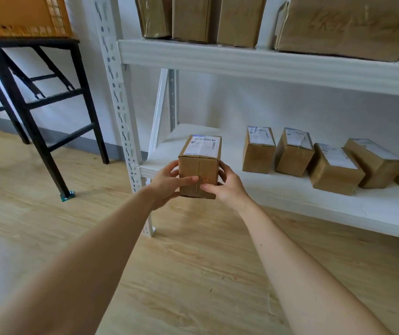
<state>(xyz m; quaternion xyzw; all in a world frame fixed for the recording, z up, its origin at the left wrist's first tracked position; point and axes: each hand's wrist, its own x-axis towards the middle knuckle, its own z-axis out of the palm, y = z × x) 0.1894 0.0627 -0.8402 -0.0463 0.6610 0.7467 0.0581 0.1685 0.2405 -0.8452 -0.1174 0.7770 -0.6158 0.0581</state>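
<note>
small box (199, 170) gripped between left hand (167, 182) and right hand (227, 187), at the lower shelf's (290, 192) front edge, seemingly not set down. five like boxes (336, 170) already shelved beyond the right hand; placing remains.

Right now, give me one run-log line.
item: labelled cardboard box | left hand: grips it | right hand: grips it | place: at lower shelf front edge
</note>
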